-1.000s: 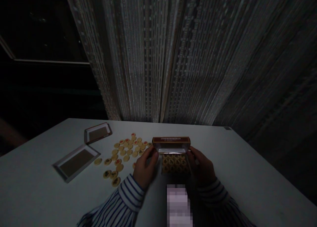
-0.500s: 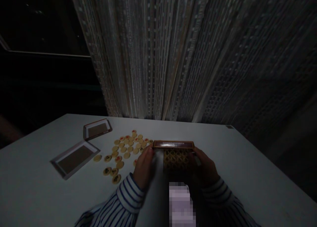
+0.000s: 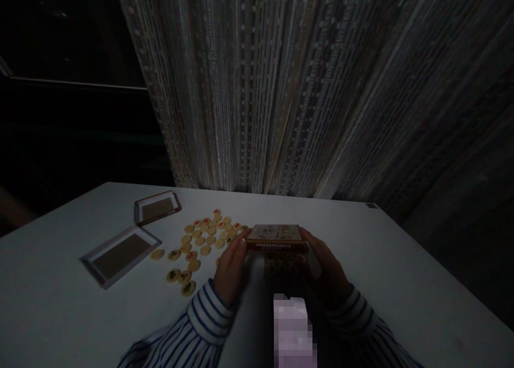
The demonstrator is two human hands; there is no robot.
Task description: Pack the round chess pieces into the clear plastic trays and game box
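Observation:
Both of my hands hold a flat brown cardboard box or box lid (image 3: 276, 232) above the table, one at each end; I cannot tell which it is. Its patterned top and a brown side with pale lettering face me. My left hand (image 3: 231, 266) grips the left end, thumb on the near corner. At the right end is my right hand (image 3: 327, 269), its fingers partly lost in shadow. Just below the box, round pieces in rows (image 3: 283, 263) show dimly. To the left, loose Chinese chess pieces (image 3: 199, 241) lie scattered, some with red or black characters.
On the left of the white table (image 3: 385, 271) lie an open pale-rimmed tray (image 3: 148, 236) and, behind it, a brown-edged open tray (image 3: 138, 213). A curtain (image 3: 257, 89) hangs behind the table. A small dark patch (image 3: 371, 205) marks the far right corner.
The box has tipped so that its patterned top now shows, and its lettered side sits slightly lower. It hides more of the rows of pieces. My hands have shifted slightly with it.

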